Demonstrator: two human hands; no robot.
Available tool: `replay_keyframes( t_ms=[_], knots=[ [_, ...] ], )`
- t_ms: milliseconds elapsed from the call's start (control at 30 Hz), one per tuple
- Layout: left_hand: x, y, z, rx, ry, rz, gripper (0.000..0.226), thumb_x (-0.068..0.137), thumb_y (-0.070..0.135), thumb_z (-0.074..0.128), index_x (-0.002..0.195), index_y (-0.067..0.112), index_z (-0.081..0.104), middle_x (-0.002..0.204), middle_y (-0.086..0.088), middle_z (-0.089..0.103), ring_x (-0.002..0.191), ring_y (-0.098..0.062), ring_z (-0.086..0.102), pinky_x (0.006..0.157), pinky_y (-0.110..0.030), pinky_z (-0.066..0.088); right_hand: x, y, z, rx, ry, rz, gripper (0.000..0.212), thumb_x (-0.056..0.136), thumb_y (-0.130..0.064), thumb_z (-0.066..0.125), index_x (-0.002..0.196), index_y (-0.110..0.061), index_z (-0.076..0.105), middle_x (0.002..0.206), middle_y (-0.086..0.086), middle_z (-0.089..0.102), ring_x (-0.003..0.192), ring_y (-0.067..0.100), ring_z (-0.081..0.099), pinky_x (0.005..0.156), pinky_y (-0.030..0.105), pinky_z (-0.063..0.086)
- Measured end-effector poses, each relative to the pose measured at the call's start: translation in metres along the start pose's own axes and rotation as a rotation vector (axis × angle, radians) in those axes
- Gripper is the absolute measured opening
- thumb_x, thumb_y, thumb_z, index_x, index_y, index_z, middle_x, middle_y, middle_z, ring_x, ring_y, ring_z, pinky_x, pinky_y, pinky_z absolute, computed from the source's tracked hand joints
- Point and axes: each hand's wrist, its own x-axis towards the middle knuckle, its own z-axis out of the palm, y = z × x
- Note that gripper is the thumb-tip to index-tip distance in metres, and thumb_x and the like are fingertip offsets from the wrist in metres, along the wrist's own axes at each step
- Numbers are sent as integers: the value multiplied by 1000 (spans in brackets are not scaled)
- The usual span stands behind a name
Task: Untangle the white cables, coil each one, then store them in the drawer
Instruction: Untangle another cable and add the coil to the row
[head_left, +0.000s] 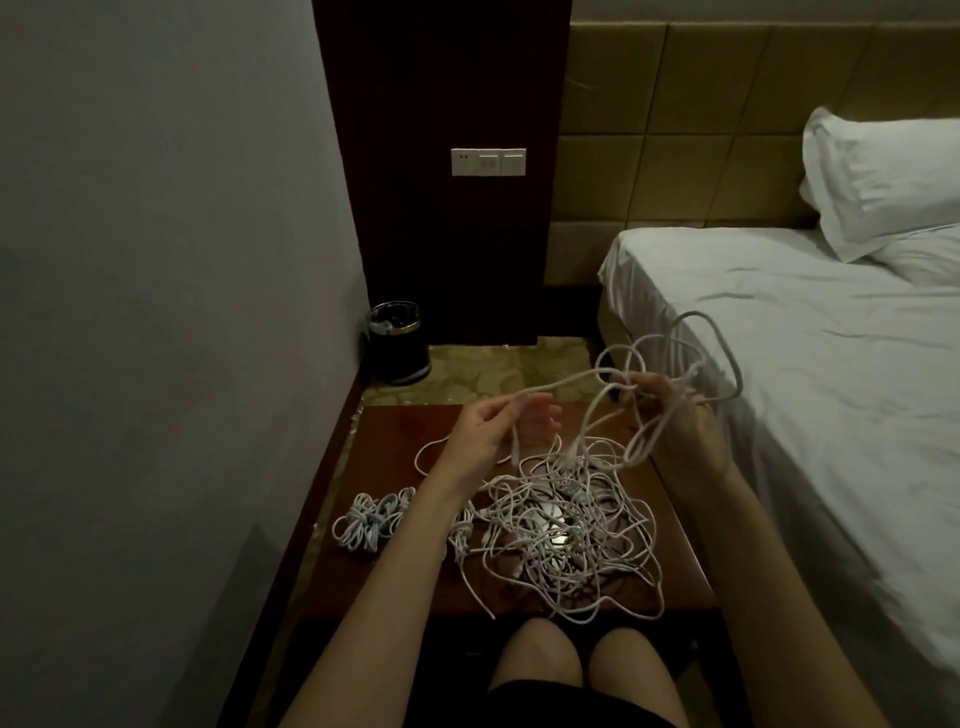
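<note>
**Two hands draw one white cable up out of a tangle on a bedside table**

At the bottom centre of the frame, the person's bare knees sit tucked against a dark wooden table (670, 540). Just above them, in the lower middle, a loose tangle of white cables (566, 540) sprawls over the tabletop. To its left, toward the table's left edge, lie small coiled bundles (371, 519) (these appear already finished).

Above the tangle, both hands are raised. The left hand (488, 436), at centre, pinches a cable between thumb and fingers, the other fingers spread loosely. The right hand (675, 415), right of centre, is curled around several gathered loops (691, 358), which arc up over the bed edge. One strand runs between the two hands; others trail down into the pile.

To do this step well, it seems best to feed the cable through slowly, lifting rather than yanking, since pulling hard would likely tighten knots below. Keeping the loops even in size should make a neater coil.

Further back, at the left, a black bin (397, 343) stands on the floor. A white bed (779, 332) fills the right. No drawer is visible.
</note>
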Motion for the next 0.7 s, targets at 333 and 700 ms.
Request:
replay_keyframes(
  t_ms=[333,700],
  knots=[
    [-26,10,2,-561,-160,-139,41,100,29,32,121,5,58,126,-13,64,119,-23,60,106,-35,42,-29,31,4,-258,-131,347,25,95,-28,54,81,-9,64,62,2,59,44,8,47,43,17,38],
    [-45,12,17,-654,77,-142,40,105,35,30,72,15,44,52,6,33,30,-2,30,32,-13,34,-53,-3,-17,-312,-123,390,48,72,-35,68,102,2,60,57,5,63,38,9,45,37,15,35]
  ],
)
